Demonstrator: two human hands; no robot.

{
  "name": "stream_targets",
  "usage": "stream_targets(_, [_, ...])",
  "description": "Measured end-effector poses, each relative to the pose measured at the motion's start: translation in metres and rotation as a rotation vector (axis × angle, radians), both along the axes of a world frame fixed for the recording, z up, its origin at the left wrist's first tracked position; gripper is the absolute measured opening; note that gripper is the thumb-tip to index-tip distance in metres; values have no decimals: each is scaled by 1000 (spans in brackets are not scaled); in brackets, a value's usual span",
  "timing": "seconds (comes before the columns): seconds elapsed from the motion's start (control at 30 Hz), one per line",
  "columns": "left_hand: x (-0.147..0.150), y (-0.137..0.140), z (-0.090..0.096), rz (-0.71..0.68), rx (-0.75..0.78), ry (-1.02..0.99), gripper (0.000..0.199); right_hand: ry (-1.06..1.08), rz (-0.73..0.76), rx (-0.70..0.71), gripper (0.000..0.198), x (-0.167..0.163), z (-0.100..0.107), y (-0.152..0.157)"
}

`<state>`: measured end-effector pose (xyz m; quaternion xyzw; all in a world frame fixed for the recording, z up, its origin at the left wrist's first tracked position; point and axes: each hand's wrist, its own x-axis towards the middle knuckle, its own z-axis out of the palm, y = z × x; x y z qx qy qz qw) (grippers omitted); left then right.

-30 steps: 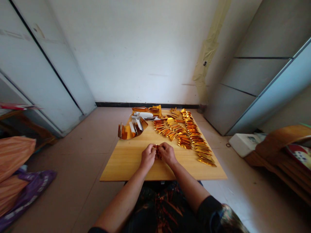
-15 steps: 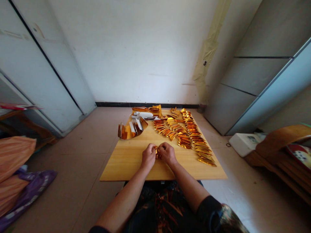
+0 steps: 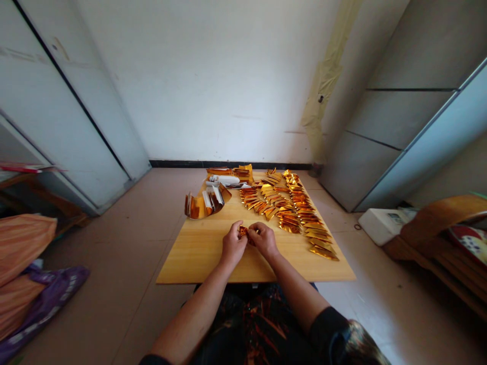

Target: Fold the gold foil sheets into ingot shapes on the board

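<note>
Over the near middle of the wooden table (image 3: 194, 261), my left hand (image 3: 233, 245) and my right hand (image 3: 263, 240) meet around a small piece of gold foil paper (image 3: 242, 231). The fingers of both are closed on it, and much of the piece is hidden behind them. To the right lie overlapping rows of folded gold foil pieces (image 3: 310, 218), slim and pointed at the ends. A curled stack of gold foil sheets (image 3: 198, 208) with white backs rests at the table's left edge.
More foil sheets (image 3: 243, 172) and a white roll-like bundle (image 3: 224, 180) lie at the table's far end, near the wall (image 3: 228, 101). Orange and purple bags (image 3: 57, 289) are on the floor at left. A white box (image 3: 381, 225) stands at right beside wooden furniture (image 3: 437, 238).
My left fingers have shifted slightly up on the foil piece, and its shiny face now shows more beside the left thumb. The rows and stacks have not moved.
</note>
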<state>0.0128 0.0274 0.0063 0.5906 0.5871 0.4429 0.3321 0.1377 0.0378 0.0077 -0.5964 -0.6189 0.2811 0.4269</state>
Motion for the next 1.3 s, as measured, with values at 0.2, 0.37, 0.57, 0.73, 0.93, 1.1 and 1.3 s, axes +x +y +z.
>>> stream_targets(0.2, [-1, -2, 5, 18, 8, -10, 51, -12, 10, 16, 14, 6, -5, -1])
stream_targets(0.37, [0, -1, 6, 36, -4, -37, 52, -2, 4, 22, 19, 9, 3, -1])
stream_targets(0.57, [-1, 3, 7, 56, -12, 19, 53, 87, 19, -4, 21, 14, 9, -7])
stream_targets(0.73, [2, 3, 9, 70, -6, 34, 53, 0, 36, -72, 18, 16, 14, -18])
stream_targets(0.93, [12, -2, 8, 19, 29, 13, 54, -258, -38, -80, 5, 15, 23, -24])
stream_targets(1.1, [20, -6, 1, -26, 31, -39, 56, -511, -123, 54, 9, 24, 22, -31])
stream_targets(1.3, [20, -11, -5, -76, -24, -24, 59, -925, -230, 331, 19, 71, 22, -49])
